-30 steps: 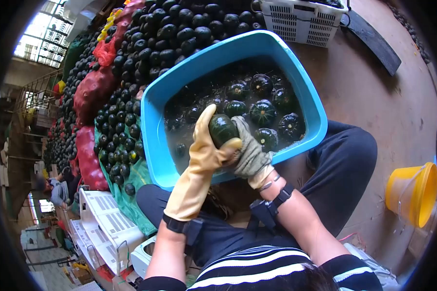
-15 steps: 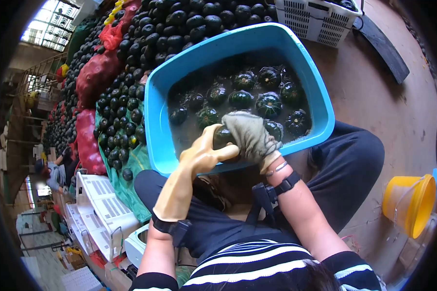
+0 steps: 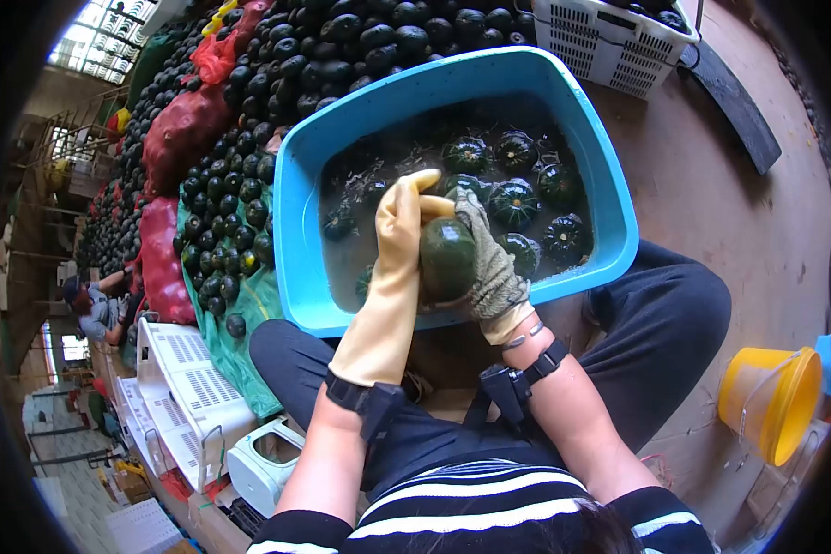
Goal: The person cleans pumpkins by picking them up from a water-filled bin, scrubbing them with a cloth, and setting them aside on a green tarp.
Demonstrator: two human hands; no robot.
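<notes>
A dark green pumpkin (image 3: 448, 260) is held between my two hands above the near side of a blue tub (image 3: 291, 231). My left hand (image 3: 402, 222), in a yellow rubber glove, curls its fingers around the far left side of the pumpkin. On the right, my right hand (image 3: 487, 263) presses against it in a wet grey-green cloth glove. Cloudy water fills the tub, where several ribbed pumpkins (image 3: 513, 201) float. The palm sides of both hands are hidden.
Piles of dark green pumpkins (image 3: 342, 42) lie behind and left of the tub. A white crate (image 3: 609, 46) stands at the back right, a yellow bucket (image 3: 771, 402) at the right. White plastic crates (image 3: 198, 388) lie at lower left. Another person (image 3: 102, 309) is at far left.
The pumpkin has come up out of the water and is now plainly visible between my hands. My left hand has shifted right and turned, its fingers now pointing away from me.
</notes>
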